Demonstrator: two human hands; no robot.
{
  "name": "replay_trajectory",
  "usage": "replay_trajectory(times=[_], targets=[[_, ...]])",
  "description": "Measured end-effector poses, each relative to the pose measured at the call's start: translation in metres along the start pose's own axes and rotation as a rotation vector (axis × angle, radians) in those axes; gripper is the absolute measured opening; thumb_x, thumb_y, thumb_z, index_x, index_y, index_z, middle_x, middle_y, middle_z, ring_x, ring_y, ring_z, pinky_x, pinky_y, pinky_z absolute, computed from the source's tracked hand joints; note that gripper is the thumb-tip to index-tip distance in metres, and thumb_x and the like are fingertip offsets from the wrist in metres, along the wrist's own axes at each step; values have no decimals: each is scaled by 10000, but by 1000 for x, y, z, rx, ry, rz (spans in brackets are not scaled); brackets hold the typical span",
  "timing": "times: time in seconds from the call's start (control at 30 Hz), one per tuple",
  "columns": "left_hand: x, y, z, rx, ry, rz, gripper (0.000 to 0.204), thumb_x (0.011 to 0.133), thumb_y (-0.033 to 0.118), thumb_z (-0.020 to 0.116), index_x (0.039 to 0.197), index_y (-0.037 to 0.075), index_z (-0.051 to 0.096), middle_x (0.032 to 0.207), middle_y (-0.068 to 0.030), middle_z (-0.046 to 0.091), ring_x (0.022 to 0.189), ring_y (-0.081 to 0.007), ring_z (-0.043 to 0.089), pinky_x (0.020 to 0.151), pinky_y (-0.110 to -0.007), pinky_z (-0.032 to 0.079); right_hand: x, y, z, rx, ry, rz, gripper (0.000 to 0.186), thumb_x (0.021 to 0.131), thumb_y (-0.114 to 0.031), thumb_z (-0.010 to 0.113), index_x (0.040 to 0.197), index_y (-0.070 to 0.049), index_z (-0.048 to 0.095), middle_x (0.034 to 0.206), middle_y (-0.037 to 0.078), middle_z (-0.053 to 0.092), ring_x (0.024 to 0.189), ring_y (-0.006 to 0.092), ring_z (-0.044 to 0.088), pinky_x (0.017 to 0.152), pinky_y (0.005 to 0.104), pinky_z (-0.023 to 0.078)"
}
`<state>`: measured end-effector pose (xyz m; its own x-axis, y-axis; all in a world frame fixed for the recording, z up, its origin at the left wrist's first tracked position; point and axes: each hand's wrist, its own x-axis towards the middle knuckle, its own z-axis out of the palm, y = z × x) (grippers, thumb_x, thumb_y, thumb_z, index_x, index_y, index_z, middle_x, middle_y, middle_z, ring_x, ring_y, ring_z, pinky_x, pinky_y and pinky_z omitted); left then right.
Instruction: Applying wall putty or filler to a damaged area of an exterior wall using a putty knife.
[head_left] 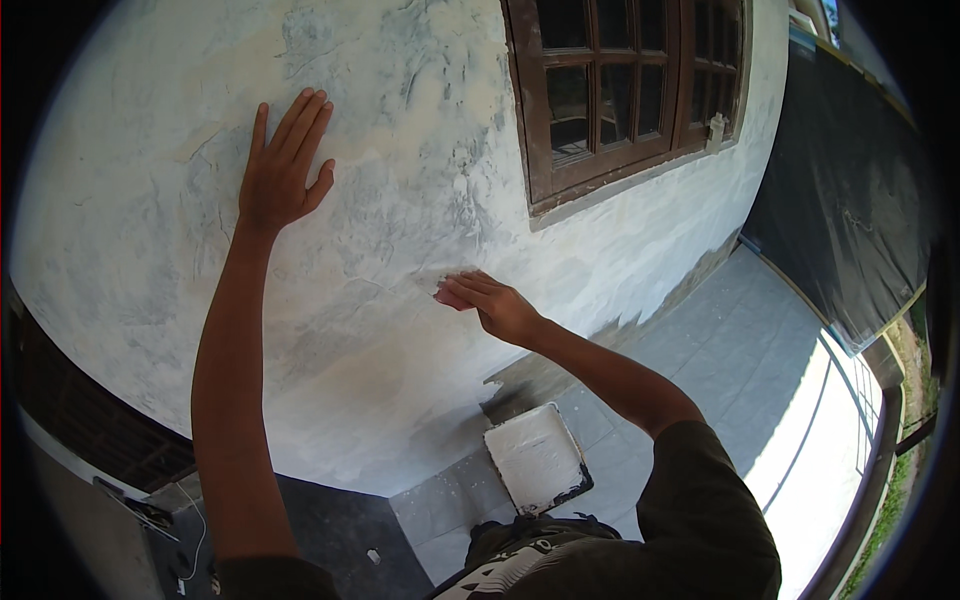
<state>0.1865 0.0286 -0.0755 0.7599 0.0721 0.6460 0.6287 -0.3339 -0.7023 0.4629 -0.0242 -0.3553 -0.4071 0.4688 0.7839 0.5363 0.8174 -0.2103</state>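
My left hand (pixel 285 170) lies flat against the patchy white and grey wall (pixel 380 190), its fingers stretched out and the thumb apart. Lower down and to the right, my right hand (pixel 500 305) is closed around a small reddish-pink piece of sandpaper (pixel 455 294). The sandpaper is at the wall surface, mostly covered by the fingers. Around both hands the wall shows uneven smears, cracks and rough plaster patches.
A brown wooden window (pixel 620 95) is set in the wall at upper right. Below my right arm, a white-smeared square tray (pixel 535 460) rests on the grey tiled floor (pixel 690 350). Black sheeting (pixel 840 180) hangs at right. A white cable (pixel 198 515) lies at lower left.
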Motion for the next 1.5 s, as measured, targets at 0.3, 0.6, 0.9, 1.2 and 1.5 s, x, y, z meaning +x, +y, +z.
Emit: replay_trajectory(times=[0.3, 0.6, 0.9, 1.2, 1.5], targets=[[1, 2, -1, -13, -1, 4, 656, 866, 236, 598, 1477, 65, 431, 1545, -84, 423, 1466, -228, 346, 1200, -578, 167, 169, 34, -141, -302, 586, -241, 690, 759, 187, 555, 1397, -75, 538, 1477, 152, 482, 1362, 366, 460, 1119, 429, 412], [-6, -2, -7, -6, 2, 5, 645, 867, 238, 597, 1468, 64, 442, 1539, -85, 432, 1461, -226, 354, 1202, -571, 175, 27, 50, -28, -342, 72, -131, 744, 743, 123, 613, 1444, -89, 478, 1563, 130, 370, 1440, 380, 340, 1183, 496, 307], [-1, -1, 0, -49, 19, 9, 659, 854, 191, 593, 1476, 53, 424, 1554, -96, 410, 1471, -241, 336, 1202, -581, 151, -109, 7, 1, 169, -20, 277, 563, 829, 164, 484, 1343, -49, 570, 1366, 148, 590, 1296, 340, 532, 1140, 459, 395], [-2, 0, -1, -23, -4, -9, 649, 868, 245, 613, 1467, 61, 444, 1552, -91, 416, 1469, -228, 341, 1203, -565, 186, 168, 30, -165, -76, 663, -173, 568, 780, 202, 513, 1287, -31, 623, 1331, 181, 616, 1269, 338, 573, 1083, 396, 453], [-2, 1, -3, -26, -42, -17, 654, 866, 265, 605, 1464, 56, 445, 1557, -96, 403, 1472, -231, 335, 1201, -572, 181, 222, 46, -157, -442, 566, -306, 694, 716, 177, 602, 1346, -116, 600, 1416, 111, 559, 1310, 359, 520, 1089, 438, 455]])
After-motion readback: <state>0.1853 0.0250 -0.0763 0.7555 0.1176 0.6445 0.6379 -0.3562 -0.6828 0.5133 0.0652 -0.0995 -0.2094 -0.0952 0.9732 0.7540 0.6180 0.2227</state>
